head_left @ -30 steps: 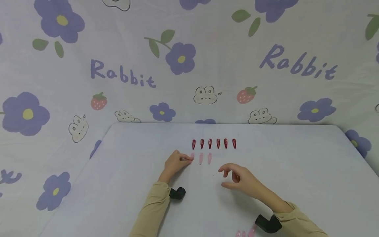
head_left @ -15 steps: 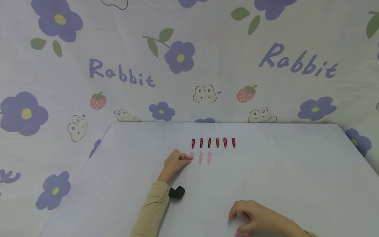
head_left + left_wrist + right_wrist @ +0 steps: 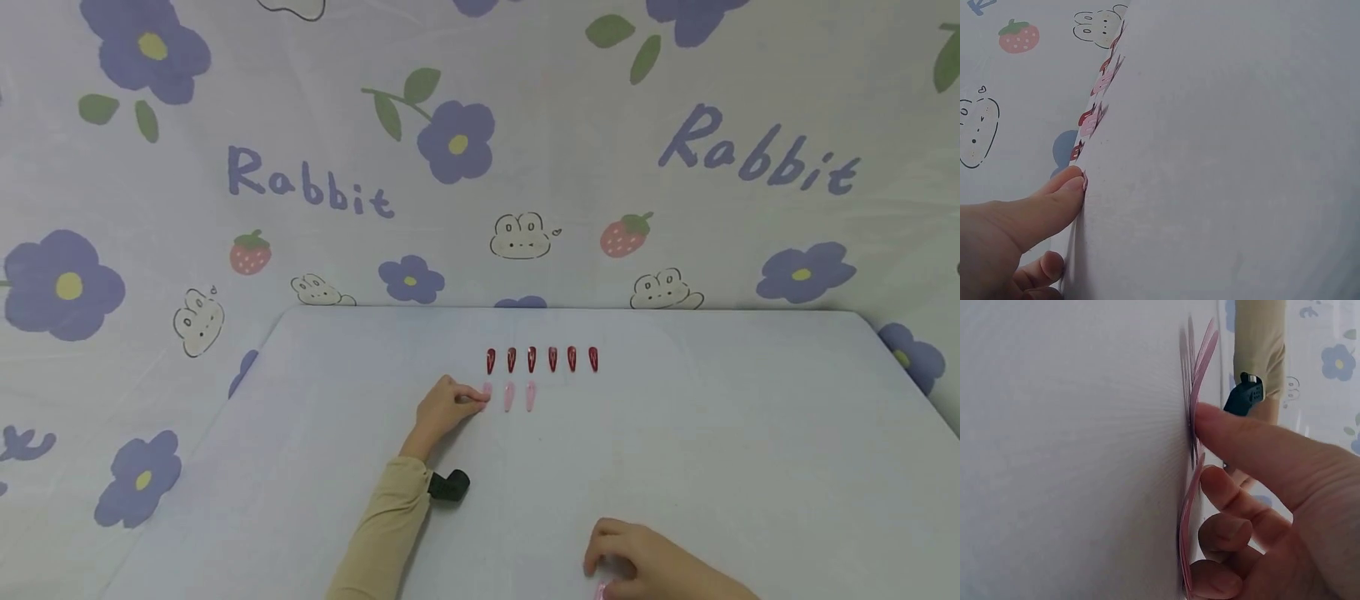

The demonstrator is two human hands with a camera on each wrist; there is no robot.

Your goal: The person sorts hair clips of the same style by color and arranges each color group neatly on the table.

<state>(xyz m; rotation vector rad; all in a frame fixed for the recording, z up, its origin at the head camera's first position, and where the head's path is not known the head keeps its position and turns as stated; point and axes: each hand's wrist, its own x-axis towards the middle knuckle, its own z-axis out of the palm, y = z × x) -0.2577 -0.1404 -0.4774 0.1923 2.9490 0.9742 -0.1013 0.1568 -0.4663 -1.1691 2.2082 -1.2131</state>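
In the head view my left hand (image 3: 442,412) pinches the leftmost pink snap hair clip (image 3: 487,388) between thumb and fingertips, down on the white table. Two more pink clips (image 3: 509,397) lie in line to its right. Behind them runs a row of several red hair clips (image 3: 532,360). My right hand (image 3: 648,558) is at the bottom edge, over a pink clip (image 3: 601,591). In the right wrist view its thumb touches an upper pink clip (image 3: 1205,362), while the curled fingers rest against a lower pink clip (image 3: 1186,519); thumb and forefinger stand apart.
The white table (image 3: 750,433) ends at a backdrop cloth (image 3: 570,108) printed with flowers, rabbits and strawberries. A dark wrist camera (image 3: 450,485) sticks out from the left sleeve (image 3: 382,529).
My right hand has come back from the middle of the table to the pink clips at the near edge and touches them. The left hand has kept its place on the leftmost pink clip.
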